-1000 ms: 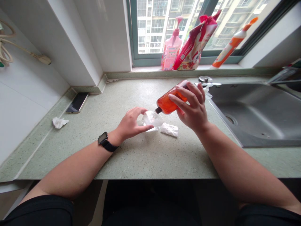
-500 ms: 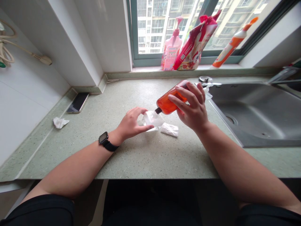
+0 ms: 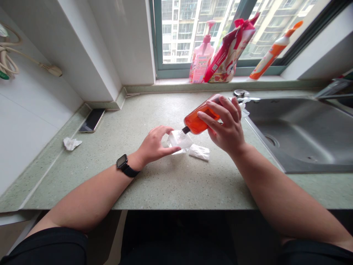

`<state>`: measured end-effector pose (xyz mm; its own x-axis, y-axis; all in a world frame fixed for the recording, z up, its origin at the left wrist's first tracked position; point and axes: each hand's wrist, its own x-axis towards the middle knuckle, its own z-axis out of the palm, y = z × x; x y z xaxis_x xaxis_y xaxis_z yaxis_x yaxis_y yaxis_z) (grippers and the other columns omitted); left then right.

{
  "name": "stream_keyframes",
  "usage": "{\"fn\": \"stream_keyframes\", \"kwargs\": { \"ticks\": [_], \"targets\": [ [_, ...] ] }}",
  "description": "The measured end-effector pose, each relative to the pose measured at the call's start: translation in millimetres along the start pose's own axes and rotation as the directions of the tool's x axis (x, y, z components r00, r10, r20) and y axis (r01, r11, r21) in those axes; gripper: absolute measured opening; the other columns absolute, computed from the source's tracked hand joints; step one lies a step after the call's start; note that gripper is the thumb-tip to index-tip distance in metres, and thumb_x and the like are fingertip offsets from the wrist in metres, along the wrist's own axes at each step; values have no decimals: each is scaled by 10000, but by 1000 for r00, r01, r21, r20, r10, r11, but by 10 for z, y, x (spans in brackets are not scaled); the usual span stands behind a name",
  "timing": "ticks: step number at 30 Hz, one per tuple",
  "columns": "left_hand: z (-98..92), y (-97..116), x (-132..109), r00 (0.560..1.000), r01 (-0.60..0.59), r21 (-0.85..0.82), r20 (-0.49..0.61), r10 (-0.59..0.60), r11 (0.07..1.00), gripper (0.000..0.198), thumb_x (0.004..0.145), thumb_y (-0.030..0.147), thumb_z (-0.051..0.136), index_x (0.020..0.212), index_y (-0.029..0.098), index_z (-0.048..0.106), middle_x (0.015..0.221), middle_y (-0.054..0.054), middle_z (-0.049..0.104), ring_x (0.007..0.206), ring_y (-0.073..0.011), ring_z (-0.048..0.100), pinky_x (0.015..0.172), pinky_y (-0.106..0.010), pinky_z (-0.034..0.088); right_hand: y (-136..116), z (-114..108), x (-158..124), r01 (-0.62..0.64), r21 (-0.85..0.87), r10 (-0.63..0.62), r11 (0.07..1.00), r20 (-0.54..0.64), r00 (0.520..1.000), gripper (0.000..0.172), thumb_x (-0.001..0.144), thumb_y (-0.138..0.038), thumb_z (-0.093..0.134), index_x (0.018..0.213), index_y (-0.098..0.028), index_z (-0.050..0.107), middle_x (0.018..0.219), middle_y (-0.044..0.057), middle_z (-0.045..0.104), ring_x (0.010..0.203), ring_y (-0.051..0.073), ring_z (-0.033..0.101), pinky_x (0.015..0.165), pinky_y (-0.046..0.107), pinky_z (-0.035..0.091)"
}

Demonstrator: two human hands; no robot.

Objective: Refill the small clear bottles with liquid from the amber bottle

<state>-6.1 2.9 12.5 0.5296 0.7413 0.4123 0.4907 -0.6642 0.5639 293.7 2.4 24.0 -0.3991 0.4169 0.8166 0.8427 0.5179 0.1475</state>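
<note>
My right hand [image 3: 227, 127] grips an orange bottle [image 3: 197, 119] tipped down to the left, its dark nozzle at the mouth of a small clear bottle [image 3: 180, 140]. My left hand [image 3: 154, 145] curls round that clear bottle and steadies it on the green countertop [image 3: 171, 180]. A black watch sits on my left wrist. A folded white tissue [image 3: 199, 152] lies just right of the clear bottle, below the orange one.
A steel sink [image 3: 298, 132] lies to the right. On the window sill stand a pink pump bottle [image 3: 200, 59], a red pouch [image 3: 230, 49] and an orange-white bottle [image 3: 271, 53]. A phone [image 3: 92, 120] and a crumpled tissue [image 3: 71, 143] lie at the left.
</note>
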Motion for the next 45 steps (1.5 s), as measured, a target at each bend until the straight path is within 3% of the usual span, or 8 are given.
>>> {"fn": "stream_keyframes", "kwargs": {
  "ticks": [13, 24, 31, 45],
  "targets": [
    [1, -6, -6, 1000, -7, -6, 0, 7, 1000, 580, 860, 574, 824, 1265, 210, 625, 1196, -94, 735, 1138, -291, 696, 1040, -480, 541, -11, -24, 0, -57, 35, 55, 998, 55, 997, 776, 969, -156, 637, 1553, -616, 416, 1585, -61, 579, 1551, 358, 461, 1317, 675, 283],
    [-10, 10, -4, 1000, -1, -1, 4, 1, 1000, 566, 856, 564, 832, 1256, 216, 633, 1195, -93, 738, 1133, -290, 702, 1025, -472, 554, -23, -49, 12, -84, 13, 82, 996, 109, 991, 690, 964, -216, 659, 1537, -557, 482, 1576, -40, 586, 1564, 394, 432, 1305, 715, 284],
    [-2, 4, -5, 1000, -9, 0, -1, 9, 1000, 570, 852, 550, 841, 1253, 205, 631, 1185, -91, 737, 1122, -285, 703, 1030, -471, 546, -21, -41, 14, -66, 62, 63, 996, 54, 997, 604, 970, -217, 656, 1474, -536, 564, 1557, -38, 598, 1546, 387, 454, 1296, 717, 294],
    [-5, 6, -10, 1000, -13, 12, -5, 13, 1000, 566, 859, 579, 823, 1257, 224, 636, 1191, -92, 740, 1118, -285, 706, 1004, -464, 561, -37, -55, 27, -86, 46, 82, 995, 80, 993, 626, 972, -249, 671, 1485, -580, 532, 1554, -61, 600, 1550, 383, 454, 1313, 703, 275]
  ]
}}
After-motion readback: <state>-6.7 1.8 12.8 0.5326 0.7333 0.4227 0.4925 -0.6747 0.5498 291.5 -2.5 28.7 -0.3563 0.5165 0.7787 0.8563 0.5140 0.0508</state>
